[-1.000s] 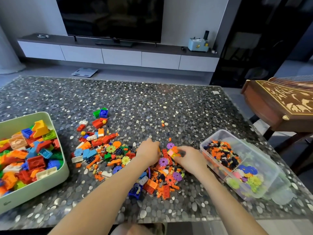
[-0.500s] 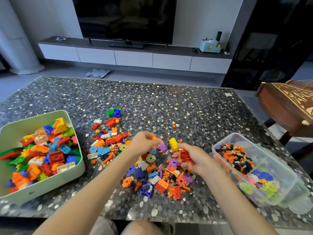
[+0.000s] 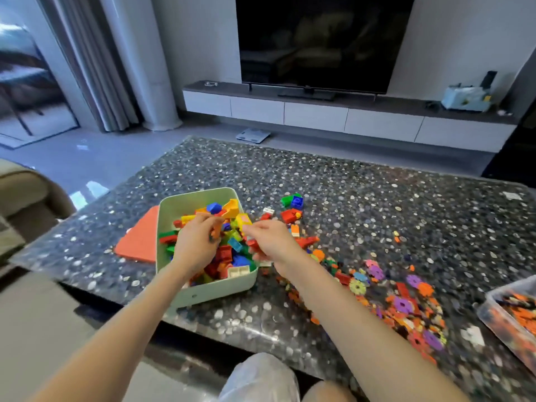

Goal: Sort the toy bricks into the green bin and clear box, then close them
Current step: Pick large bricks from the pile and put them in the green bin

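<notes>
We see a glossy, pebble-speckled table top (image 3: pixel 377 216) catching the light. The green bin (image 3: pixel 214 294) looks like smooth matt plastic, the toy bricks (image 3: pixel 291 215) shiny hard plastic, the clear box (image 3: pixel 490 310) see-through plastic.

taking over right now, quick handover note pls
Left hand: over the green bin, apparently pinching an orange piece.
Right hand: at the bin's right rim, apparently gripping a red brick.
Done: bin fairly full; clear box, only partly in view at right, holds pieces.
Left: sort the loose pile on the table; the bin is open, so closing remains.
</notes>
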